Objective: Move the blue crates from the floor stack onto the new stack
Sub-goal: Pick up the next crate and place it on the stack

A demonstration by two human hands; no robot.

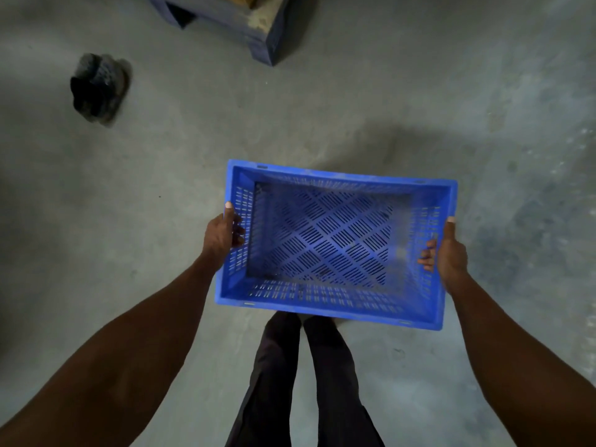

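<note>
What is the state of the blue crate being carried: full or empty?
Empty. The blue crate shows its bare slotted bottom from wall to wall, with nothing inside. The left hand and right hand grip its short ends.

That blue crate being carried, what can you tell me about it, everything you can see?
The blue crate is a rectangular open-topped box of what looks like moulded plastic. Its walls carry rows of small slots and its floor a diamond pattern of slotted vents. It is empty. It is held off the grey floor, roughly level, in front of the person's legs. The left hand grips its left short wall and the right hand grips its right short wall, fingers hooked inside, thumbs along the rim.
</note>
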